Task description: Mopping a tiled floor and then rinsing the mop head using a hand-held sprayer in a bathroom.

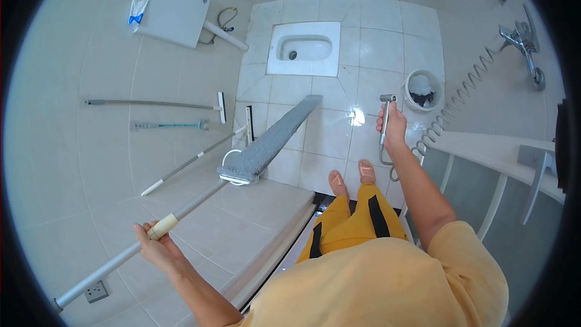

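My left hand [159, 247] grips the metal pole of a flat mop [277, 141] near its cream collar [163, 226]. The grey fluffy mop head points away from me, its far end above the tiled floor [324, 127]. In my right hand [394, 125] is a chrome handheld bidet sprayer [386, 113], its head pointing left. No water stream is visible from it. A coiled grey hose [467, 84] runs up to a wall-mounted mixer tap [522, 38]. Beyond the mop lies a white squat toilet [303, 48] set in the floor.
A white bucket [405, 93] with dark and pale contents stands right of the sprayer. Along the left wall are a squeegee [195, 156], a hanging long-handled wiper [154, 103] and a cistern [174, 9]. A door [490, 159] with a lever handle is at my right.
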Demonstrator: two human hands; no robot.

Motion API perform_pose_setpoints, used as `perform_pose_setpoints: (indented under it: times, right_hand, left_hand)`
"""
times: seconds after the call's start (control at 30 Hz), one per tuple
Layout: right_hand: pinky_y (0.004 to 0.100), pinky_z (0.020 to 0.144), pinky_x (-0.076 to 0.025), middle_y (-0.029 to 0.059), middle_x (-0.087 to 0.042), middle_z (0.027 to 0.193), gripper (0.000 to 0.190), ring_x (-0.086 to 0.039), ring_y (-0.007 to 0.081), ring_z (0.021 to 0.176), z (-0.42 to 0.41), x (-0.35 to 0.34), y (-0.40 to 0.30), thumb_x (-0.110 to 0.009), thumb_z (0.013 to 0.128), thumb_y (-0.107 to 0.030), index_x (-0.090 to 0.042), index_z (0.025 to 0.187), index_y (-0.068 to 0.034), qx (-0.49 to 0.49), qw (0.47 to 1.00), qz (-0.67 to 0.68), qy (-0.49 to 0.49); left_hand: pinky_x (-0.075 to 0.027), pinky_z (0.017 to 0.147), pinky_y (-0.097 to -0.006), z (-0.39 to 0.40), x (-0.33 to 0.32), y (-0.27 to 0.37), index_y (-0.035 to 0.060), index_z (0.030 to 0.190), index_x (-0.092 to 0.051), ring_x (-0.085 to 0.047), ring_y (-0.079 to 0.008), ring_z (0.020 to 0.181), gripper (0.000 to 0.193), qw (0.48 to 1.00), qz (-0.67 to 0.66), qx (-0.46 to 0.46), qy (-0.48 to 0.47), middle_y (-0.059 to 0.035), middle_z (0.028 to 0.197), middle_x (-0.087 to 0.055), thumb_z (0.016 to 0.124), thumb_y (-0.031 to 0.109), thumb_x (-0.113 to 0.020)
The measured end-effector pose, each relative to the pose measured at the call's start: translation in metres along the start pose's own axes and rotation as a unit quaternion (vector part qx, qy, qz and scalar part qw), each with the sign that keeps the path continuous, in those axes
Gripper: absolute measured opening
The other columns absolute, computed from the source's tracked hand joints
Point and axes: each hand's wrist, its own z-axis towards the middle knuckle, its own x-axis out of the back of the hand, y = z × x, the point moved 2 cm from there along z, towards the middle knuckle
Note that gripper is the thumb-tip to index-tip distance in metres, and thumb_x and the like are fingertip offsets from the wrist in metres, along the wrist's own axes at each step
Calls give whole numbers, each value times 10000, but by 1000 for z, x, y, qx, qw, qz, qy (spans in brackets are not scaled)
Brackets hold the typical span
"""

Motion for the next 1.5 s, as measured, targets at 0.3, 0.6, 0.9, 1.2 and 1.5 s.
perform_pose_setpoints:
  times: [0.3,0.6,0.9,1.2,1.5]
  right_hand:
    - [219,356,-363,28,-475,625,356,-451,95,453,13,38,-4,-431,923,-366,-511,881,-22,-8,999,40,10]
    - [239,380,-365,44,-467,663,374,-455,126,482,9,47,7,-402,934,-374,-501,888,-16,-77,989,117,45]
    - [245,394,-372,47,-474,663,366,-451,130,487,-10,44,6,-399,936,-370,-502,893,-21,-128,974,180,42]
    - [230,400,-382,34,-493,665,363,-471,110,501,-33,34,2,-418,931,-370,-516,924,-21,-130,979,153,-34]
    - [188,448,-370,4,-503,672,336,-456,67,537,-84,-12,-8,-459,923,-339,-550,963,-19,-37,974,37,-221]
  left_hand:
    - [-459,691,-302,-44,-49,17,-31,787,-454,-522,-150,766,308,966,178,-172,-69,-99,841,-519,889,249,-531]
    - [-492,746,-335,-21,-122,38,-105,898,-342,-566,-209,874,440,945,206,-245,-73,-203,970,-510,870,280,-555]
    - [-480,760,-328,-19,-155,49,-102,978,-295,-563,-216,870,460,927,239,-278,-77,-198,952,-475,869,273,-537]
    - [-480,789,-331,-20,-171,52,-98,979,-281,-566,-244,914,483,924,229,-293,-87,-198,1000,-403,856,290,-540]
    - [-472,832,-353,-30,-189,54,-87,956,-261,-560,-288,990,490,921,248,-291,-80,-250,1023,-441,860,316,-524]
